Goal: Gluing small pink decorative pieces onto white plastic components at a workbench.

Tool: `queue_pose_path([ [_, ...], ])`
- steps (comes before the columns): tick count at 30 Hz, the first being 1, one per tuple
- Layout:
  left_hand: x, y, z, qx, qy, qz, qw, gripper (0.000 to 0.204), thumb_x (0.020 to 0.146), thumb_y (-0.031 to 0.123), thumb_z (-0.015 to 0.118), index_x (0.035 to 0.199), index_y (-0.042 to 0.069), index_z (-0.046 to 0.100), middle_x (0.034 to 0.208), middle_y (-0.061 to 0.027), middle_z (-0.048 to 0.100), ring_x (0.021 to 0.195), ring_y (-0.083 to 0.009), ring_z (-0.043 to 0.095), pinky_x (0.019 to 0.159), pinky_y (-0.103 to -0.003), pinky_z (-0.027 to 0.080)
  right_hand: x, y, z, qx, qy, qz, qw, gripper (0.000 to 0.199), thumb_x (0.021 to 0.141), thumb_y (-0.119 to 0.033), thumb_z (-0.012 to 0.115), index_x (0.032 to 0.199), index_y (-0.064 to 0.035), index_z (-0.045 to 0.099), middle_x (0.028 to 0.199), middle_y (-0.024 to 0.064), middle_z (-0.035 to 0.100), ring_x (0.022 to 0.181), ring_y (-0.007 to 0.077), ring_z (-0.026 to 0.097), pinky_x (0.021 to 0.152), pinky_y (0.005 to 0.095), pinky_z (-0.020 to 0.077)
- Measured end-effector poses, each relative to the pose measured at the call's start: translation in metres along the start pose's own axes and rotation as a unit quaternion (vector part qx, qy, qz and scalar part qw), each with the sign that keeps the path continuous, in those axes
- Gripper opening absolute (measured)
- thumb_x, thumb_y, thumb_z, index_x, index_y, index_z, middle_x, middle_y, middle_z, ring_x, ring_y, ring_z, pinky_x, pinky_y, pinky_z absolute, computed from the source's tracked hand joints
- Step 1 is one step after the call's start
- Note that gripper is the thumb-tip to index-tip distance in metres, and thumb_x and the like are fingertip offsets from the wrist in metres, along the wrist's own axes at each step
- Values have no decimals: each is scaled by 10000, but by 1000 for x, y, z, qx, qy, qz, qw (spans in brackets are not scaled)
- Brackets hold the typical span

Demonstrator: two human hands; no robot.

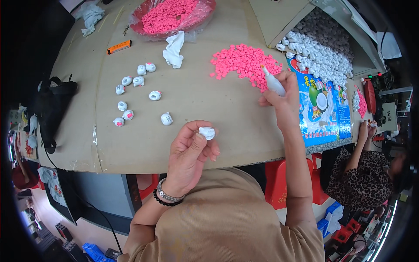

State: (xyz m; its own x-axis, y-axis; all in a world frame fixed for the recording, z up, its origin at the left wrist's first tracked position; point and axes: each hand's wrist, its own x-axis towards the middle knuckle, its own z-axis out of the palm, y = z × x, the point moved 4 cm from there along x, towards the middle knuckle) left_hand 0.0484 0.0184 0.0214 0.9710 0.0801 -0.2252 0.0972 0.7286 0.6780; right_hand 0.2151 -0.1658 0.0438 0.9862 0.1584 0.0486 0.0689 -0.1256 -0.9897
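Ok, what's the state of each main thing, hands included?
Left hand: pinching small rounded white piece
Right hand: gripping white squeeze bottle, nozzle forward
Small pink pieces: spread loose
Red plastic-lined bowl: holding pink pieces
Other rounded white pieces: scattered
White cloth: crumpled
Beige open container: holding white pieces

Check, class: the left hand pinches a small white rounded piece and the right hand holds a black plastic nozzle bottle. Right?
One colour is wrong: in the head view, the right hand holds a white plastic nozzle bottle, not black. The rest stands.
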Motion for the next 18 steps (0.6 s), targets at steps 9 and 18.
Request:
queue_pose_path([
  [9,-2,3,-5,11,6,-2,1000,299,947,249,570,1163,47,522,1062,-88,623,727,-115,568,596,-221,448,7,-16,12,-405,17,-165,899,207,692,-100,728,836,-27,598,845,125,588,826,294,606,673,389,478],
  [18,-4,4,-2,58,9,48,997,316,948,181,568,1204,11,496,1067,-99,580,754,-116,510,622,-209,430,16,11,31,-528,-4,-169,832,156,733,-90,618,869,-22,655,921,144,622,910,306,613,726,425,525],
])
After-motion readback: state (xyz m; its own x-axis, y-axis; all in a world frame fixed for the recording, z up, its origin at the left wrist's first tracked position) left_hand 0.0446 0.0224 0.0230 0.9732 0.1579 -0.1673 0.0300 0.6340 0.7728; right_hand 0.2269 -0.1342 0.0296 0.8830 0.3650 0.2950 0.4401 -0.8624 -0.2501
